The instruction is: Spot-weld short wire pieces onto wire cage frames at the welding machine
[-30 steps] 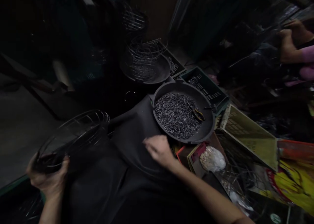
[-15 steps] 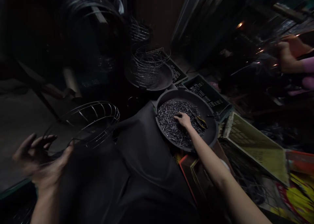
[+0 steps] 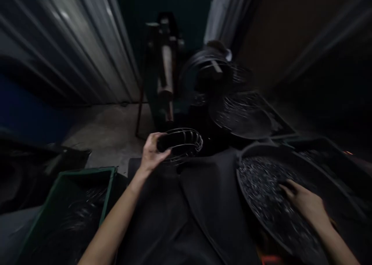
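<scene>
A round wire frame (image 3: 186, 144) is tilted above the dark cloth on the lap, near the middle of the view. My left hand (image 3: 155, 152) grips its left side, fingers behind and thumb in front. On the right, a large round pan (image 3: 242, 179) holds a heap of small bent metal pieces (image 3: 270, 187). My right hand (image 3: 299, 197) is low over that heap, fingers bent down at the pieces. Motion blur and darkness hide whether anything is between its fingertips.
A green crate (image 3: 109, 193) with metal pieces stands at the lower left. Behind the lap is a machine with a pale bar (image 3: 167, 69). Another round pan (image 3: 252, 127) with wire rings lies beyond the first, beside dark crates (image 3: 316, 143). Corrugated metal (image 3: 87, 36) rises behind.
The view has swung left, bringing the green crate and corrugated metal into sight. My left hand has closed on the wire frame. My right hand is still at the metal pieces.
</scene>
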Demonstrator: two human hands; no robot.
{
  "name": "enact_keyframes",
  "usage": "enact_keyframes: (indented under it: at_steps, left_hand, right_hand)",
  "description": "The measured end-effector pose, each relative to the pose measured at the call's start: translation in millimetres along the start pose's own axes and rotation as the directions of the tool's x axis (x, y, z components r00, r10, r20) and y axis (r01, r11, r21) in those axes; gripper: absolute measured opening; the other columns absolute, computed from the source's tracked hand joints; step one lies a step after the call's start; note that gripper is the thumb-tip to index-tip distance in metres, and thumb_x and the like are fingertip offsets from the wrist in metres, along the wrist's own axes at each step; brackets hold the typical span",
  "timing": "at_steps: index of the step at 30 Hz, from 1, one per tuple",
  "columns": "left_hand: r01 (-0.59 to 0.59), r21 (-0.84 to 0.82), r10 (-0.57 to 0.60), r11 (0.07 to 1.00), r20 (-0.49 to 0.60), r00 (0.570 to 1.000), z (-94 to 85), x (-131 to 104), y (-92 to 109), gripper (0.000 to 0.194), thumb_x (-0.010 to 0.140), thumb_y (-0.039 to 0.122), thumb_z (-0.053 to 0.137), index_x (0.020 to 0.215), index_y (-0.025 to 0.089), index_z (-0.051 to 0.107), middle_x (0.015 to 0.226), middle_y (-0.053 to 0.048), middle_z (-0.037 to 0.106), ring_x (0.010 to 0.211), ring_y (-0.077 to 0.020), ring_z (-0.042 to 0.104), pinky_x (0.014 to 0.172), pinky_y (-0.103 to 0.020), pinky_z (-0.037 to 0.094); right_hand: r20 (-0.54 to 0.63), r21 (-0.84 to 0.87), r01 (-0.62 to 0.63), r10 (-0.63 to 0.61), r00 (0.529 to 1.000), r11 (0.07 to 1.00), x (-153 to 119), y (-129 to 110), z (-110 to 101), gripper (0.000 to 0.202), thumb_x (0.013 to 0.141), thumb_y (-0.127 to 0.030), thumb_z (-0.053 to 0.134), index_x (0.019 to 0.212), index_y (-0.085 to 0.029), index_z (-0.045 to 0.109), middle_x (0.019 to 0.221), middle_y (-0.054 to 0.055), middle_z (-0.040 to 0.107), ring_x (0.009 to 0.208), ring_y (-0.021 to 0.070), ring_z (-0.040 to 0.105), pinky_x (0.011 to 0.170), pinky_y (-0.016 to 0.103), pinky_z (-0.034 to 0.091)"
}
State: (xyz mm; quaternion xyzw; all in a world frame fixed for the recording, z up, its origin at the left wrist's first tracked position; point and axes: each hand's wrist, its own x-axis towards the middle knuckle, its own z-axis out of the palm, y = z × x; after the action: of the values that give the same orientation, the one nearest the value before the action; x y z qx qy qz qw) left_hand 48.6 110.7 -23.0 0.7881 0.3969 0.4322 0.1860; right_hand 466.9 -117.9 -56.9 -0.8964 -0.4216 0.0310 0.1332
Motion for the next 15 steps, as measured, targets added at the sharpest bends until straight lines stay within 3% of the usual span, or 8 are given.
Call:
enact_keyframes:
  at_steps: [2, 4, 5, 7, 8, 11, 13, 15]
  left_hand:
    - [-0.003, 0.006, 0.003, 1.0, 0.025, 1.0, 1.2, 4.5, -0.9, 0.044, 0.07, 0.024, 0.071, 0.111, 0.021, 0.056, 0.108, -0.005, 0.059, 0.102, -0.0201, 0.06, 0.09, -0.035, 0.052]
    - [-0.006, 0.022, 0.005, 1.0, 0.033, 0.999, 1.6, 5.5, -1.0, 0.044, 0.07, 0.021, 0.071, 0.112, 0.022, 0.057, 0.11, -0.006, 0.058, 0.105, -0.0208, 0.059, 0.092, -0.037, 0.05]
    - [-0.009, 0.031, 0.008, 0.999, 0.035, 0.999, 1.7, 5.3, -0.4, 0.044, 0.07, 0.02, 0.07, 0.112, 0.022, 0.057, 0.111, -0.006, 0.058, 0.106, -0.0212, 0.058, 0.094, -0.038, 0.049]
    - [-0.021, 0.04, 0.018, 0.999, 0.055, 0.998, 1.6, 5.0, 1.3, 0.045, 0.07, 0.019, 0.071, 0.112, 0.023, 0.057, 0.112, -0.005, 0.058, 0.108, -0.0222, 0.057, 0.095, -0.04, 0.048]
    - [-0.027, 0.039, 0.024, 0.999, 0.075, 0.997, 1.3, 5.2, 2.0, 0.046, 0.069, 0.019, 0.071, 0.112, 0.024, 0.057, 0.112, -0.005, 0.058, 0.109, -0.0227, 0.057, 0.095, -0.04, 0.047]
    - [-0.037, 0.026, 0.033, 0.999, 0.129, 0.991, -0.9, 7.0, 2.6, 0.048, 0.068, 0.019, 0.072, 0.113, 0.024, 0.056, 0.112, -0.006, 0.058, 0.109, -0.0242, 0.056, 0.095, -0.042, 0.047]
    - [-0.031, 0.016, 0.028, 0.999, 0.136, 0.99, -4.1, 8.1, 1.9, 0.048, 0.069, 0.019, 0.072, 0.114, 0.024, 0.056, 0.112, -0.006, 0.059, 0.108, -0.0248, 0.056, 0.095, -0.044, 0.047]
    - [-0.015, 0.002, 0.015, 1.0, 0.133, 0.991, -8.0, 8.5, 0.3, 0.049, 0.068, 0.019, 0.072, 0.114, 0.023, 0.056, 0.112, -0.007, 0.058, 0.108, -0.0253, 0.056, 0.094, -0.044, 0.048]
  right_hand:
    - [0.038, 0.31, -0.003, -0.009, 0.999, 0.951, 2.3, -43.1, -10.1, 0.022, 0.072, -0.052, 0.062, 0.074, -0.031, 0.068, 0.074, 0.011, 0.068, 0.065, 0.0293, 0.065, 0.053, 0.039, 0.049]
    - [0.131, 0.557, 0.061, -0.16, 0.978, 0.828, -6.3, -101.6, -24.3, 0.038, 0.067, -0.056, 0.068, 0.094, -0.03, 0.068, 0.087, 0.008, 0.07, 0.069, 0.0268, 0.065, 0.049, 0.034, 0.049]
    - [0.179, 0.644, 0.086, -0.26, 0.949, 0.76, -11.9, -132.9, -30.9, 0.041, 0.069, -0.058, 0.066, 0.097, -0.028, 0.068, 0.089, 0.008, 0.07, 0.067, 0.0238, 0.064, 0.046, 0.031, 0.048]
    - [0.278, 0.733, 0.137, -0.476, 0.834, 0.667, -18.9, -191.6, -38.1, 0.037, 0.077, -0.056, 0.062, 0.096, -0.026, 0.07, 0.083, 0.005, 0.07, 0.057, 0.0178, 0.061, 0.045, 0.027, 0.048]
    - [0.273, 0.753, 0.189, -0.561, 0.782, 0.63, -19.1, -216.5, -37.6, 0.033, 0.081, -0.053, 0.059, 0.095, -0.025, 0.071, 0.082, 0.004, 0.071, 0.057, 0.0166, 0.061, 0.048, 0.027, 0.049]
    - [0.074, 0.662, 0.524, -0.742, 0.667, 0.537, -10.1, -267.1, -22.1, 0.028, 0.086, -0.04, 0.057, 0.104, -0.023, 0.07, 0.097, 0.003, 0.072, 0.076, 0.0179, 0.067, 0.066, 0.027, 0.054]
    - [-0.045, 0.387, 0.77, -0.824, 0.565, 0.507, -2.3, -284.1, -7.2, 0.032, 0.086, -0.029, 0.057, 0.117, -0.023, 0.065, 0.111, 0.005, 0.069, 0.081, 0.0179, 0.068, 0.069, 0.026, 0.052]
    - [-0.051, 0.078, 0.898, -0.898, 0.437, 0.433, 3.6, -293.3, 4.8, 0.039, 0.086, -0.016, 0.053, 0.123, -0.023, 0.061, 0.116, 0.005, 0.066, 0.075, 0.016, 0.068, 0.064, 0.025, 0.05]
